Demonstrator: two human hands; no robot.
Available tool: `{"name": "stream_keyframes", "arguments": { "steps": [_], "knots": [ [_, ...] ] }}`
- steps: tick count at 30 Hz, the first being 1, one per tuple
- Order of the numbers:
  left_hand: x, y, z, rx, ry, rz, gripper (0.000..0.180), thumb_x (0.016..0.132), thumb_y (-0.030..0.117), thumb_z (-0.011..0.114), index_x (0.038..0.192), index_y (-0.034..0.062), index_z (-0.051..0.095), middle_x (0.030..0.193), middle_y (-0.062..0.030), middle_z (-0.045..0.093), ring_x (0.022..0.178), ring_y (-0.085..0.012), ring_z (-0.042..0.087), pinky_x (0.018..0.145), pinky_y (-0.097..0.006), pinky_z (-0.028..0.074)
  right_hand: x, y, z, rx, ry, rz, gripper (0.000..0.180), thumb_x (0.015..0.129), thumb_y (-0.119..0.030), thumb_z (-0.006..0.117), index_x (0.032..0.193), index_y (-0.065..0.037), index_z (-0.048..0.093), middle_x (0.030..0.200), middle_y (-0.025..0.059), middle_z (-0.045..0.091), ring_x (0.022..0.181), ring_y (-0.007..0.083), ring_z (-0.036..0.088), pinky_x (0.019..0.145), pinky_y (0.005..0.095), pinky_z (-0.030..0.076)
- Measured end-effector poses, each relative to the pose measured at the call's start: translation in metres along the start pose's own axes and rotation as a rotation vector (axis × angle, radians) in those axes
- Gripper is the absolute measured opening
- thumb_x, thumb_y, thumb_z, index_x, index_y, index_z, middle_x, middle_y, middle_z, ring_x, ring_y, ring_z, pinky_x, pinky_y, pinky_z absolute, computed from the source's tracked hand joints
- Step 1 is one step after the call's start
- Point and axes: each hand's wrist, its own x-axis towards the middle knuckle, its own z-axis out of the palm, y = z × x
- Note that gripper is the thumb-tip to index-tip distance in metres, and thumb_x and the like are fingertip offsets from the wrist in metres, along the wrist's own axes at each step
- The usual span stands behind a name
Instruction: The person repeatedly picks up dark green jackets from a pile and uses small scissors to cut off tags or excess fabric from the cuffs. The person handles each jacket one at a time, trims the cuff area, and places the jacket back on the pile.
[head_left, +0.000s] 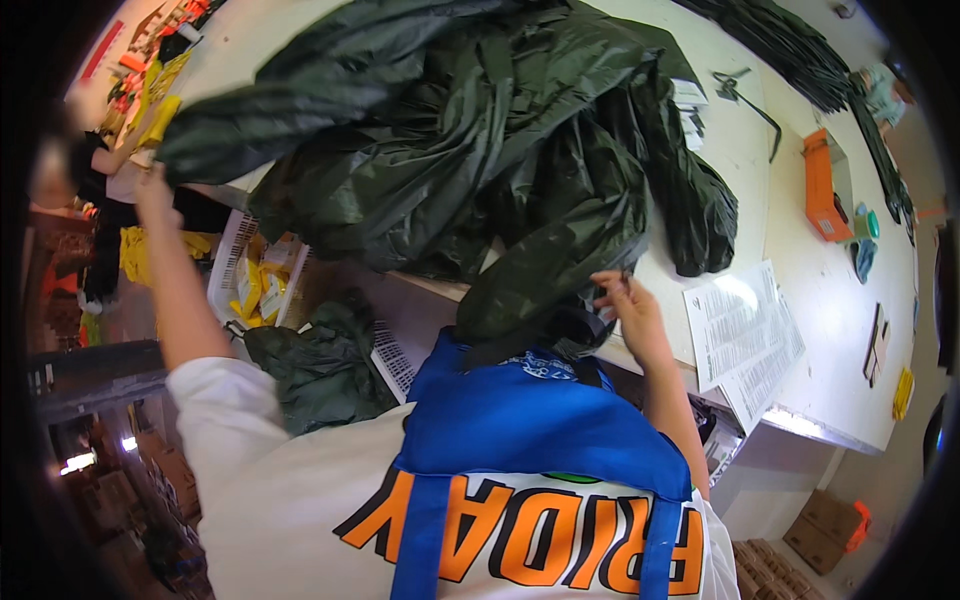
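Note:
A large dark green garment (440, 140) of shiny waterproof-looking cloth lies bunched over the white table (740, 210). One long sleeve or leg of it stretches out to the left. My left arm reaches far out, and my left hand (157, 195) is closed on the end of that piece; the hand is slightly blurred. Close to my body, a second tube of the garment hangs over the table's near edge. My right hand (634, 312) pinches at its side, with a small dark bit at the fingertips that I cannot make out clearly.
A white basket (233, 250) with yellow packets stands left below the table, beside more dark green cloth (325, 360). Printed sheets (740, 330), an orange box (826, 185) and a black cord (750, 100) lie on the right. Another person (110, 165) works at the far left.

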Motion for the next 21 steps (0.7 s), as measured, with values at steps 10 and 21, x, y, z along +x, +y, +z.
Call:
{"name": "stream_keyframes", "arguments": {
  "steps": [10,21],
  "knots": [
    [-0.166,0.049,0.045,-0.314,-0.287,-0.069,0.041,0.083,-0.003,0.050,0.123,0.0049,0.048,0.105,-0.0049,0.054,0.091,-0.0118,0.054,0.077,-0.026,0.049,0.010,-0.044,0.022,-0.325,-0.246,0.140,0.027,0.093,-0.017,0.047,0.115,-0.009,0.059,0.061,0.0033,0.055,0.052,0.0080,0.050,0.050,0.0232,0.041],
    [-0.073,0.271,0.071,-0.277,-0.490,0.540,0.041,0.084,0.000,0.048,0.124,0.0087,0.044,0.116,-0.0055,0.048,0.100,-0.0156,0.052,0.087,-0.035,0.049,0.063,-0.097,0.096,-0.509,-0.461,-0.687,0.025,0.085,-0.007,0.055,0.110,-0.004,0.058,0.105,0.0157,0.057,0.086,0.0314,0.060,0.076,0.0339,0.048]
  ]
}}
